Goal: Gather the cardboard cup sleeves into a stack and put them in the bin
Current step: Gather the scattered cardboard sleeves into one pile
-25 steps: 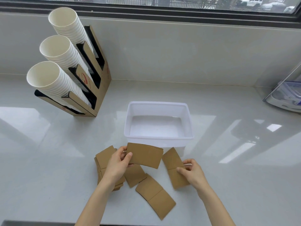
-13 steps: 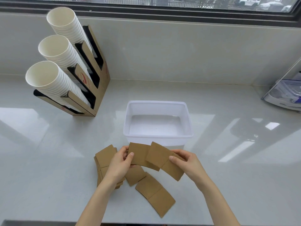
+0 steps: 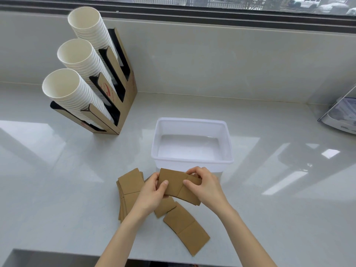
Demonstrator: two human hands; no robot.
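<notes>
Both hands hold brown cardboard cup sleeves [image 3: 176,186] together, just in front of the white plastic bin [image 3: 192,162]. My left hand [image 3: 153,193] grips their left end, my right hand [image 3: 205,186] pinches the right end. A pile of sleeves [image 3: 130,189] lies flat on the counter to the left. One more sleeve [image 3: 185,227] lies below the hands, and another [image 3: 163,207] is partly hidden under my left hand. Nothing lies inside the bin.
A cardboard rack [image 3: 117,105] with three rows of stacked white paper cups [image 3: 77,97] stands at the back left. A clear-lidded container [image 3: 341,116] sits at the far right edge. The wall and window sill run behind, and the counter's front edge is close below.
My right hand lifted a sleeve from the counter and carried it left onto the sleeve in my left hand. Both hands now grip the two together.
</notes>
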